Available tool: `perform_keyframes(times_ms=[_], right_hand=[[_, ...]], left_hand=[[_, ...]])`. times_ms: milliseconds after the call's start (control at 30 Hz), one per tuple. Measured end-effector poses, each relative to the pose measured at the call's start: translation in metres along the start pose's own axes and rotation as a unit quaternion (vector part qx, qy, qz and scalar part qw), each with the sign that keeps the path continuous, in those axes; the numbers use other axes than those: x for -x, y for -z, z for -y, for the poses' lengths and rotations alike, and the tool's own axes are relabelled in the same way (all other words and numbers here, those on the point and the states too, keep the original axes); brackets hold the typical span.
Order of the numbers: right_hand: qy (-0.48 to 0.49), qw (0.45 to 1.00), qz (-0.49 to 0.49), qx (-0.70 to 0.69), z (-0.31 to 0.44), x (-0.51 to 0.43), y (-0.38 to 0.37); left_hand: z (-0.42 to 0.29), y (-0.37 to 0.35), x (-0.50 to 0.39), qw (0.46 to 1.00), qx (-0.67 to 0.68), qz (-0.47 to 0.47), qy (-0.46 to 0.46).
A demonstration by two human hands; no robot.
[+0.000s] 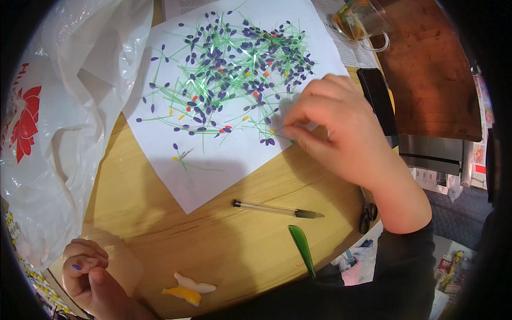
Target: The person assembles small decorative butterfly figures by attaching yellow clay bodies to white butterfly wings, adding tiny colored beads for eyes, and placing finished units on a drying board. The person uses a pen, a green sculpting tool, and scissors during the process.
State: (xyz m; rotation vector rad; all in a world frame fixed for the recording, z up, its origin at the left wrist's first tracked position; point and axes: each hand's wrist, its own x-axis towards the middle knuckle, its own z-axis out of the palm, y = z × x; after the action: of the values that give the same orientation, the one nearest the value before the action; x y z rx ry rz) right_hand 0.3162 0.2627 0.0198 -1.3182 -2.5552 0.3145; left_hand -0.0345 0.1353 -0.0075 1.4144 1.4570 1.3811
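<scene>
My right hand point(334, 128) is at the right edge of a white paper sheet point(212, 182), thumb and forefinger pinched on the end of a thin green strand. Across the sheet lie many fine green strands point(240, 80) tipped with dark purple, oval beads, with some red and yellow ones among them. At the lower left my left hand point(86, 272) is curled over the wooden table point(192, 240), and a small purple piece point(77, 267) shows on its fingers. Whether those fingers grip it is unclear. Near the front edge lie a yellow piece point(184, 295) and a white piece point(194, 285), touching.
A clear pen point(276, 209) and a green, blade-shaped tool point(303, 250) lie at front right. A crumpled white plastic bag point(96, 80) covers the left side. Beyond my right hand are a black phone point(376, 102) and a glass mug point(356, 22) on newspaper point(356, 52).
</scene>
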Motion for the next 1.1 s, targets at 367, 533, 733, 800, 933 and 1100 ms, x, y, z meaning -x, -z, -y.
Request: perform_keyframes(times_ms=[367,533,733,800,933,1100], right_hand=[[-0.084,0.996,0.036,-0.015,-0.001,-0.040,-0.009],[-0.178,0.977,0.081,-0.085,0.002,-0.047,-0.014],[-0.245,0.903,0.080,-0.343,-0.008,-0.054,-0.006],[-0.250,0.881,0.044,-0.399,-0.008,-0.053,0.000],[-0.228,0.824,-0.012,-0.518,0.005,-0.048,0.012],[-0.176,0.729,0.015,-0.661,0.053,-0.026,0.019]], left_hand=[[-0.001,-0.002,-0.002,1.000,0.001,0.009,-0.002],[-0.003,-0.001,-0.001,1.000,-0.009,0.011,-0.007],[-0.003,0.000,0.000,1.000,-0.016,0.011,-0.002],[-0.002,-0.001,0.001,1.000,-0.007,0.006,0.008],[-0.001,-0.008,-0.004,0.999,0.035,0.005,0.031],[-0.027,-0.025,-0.008,0.981,0.135,0.013,0.141]])
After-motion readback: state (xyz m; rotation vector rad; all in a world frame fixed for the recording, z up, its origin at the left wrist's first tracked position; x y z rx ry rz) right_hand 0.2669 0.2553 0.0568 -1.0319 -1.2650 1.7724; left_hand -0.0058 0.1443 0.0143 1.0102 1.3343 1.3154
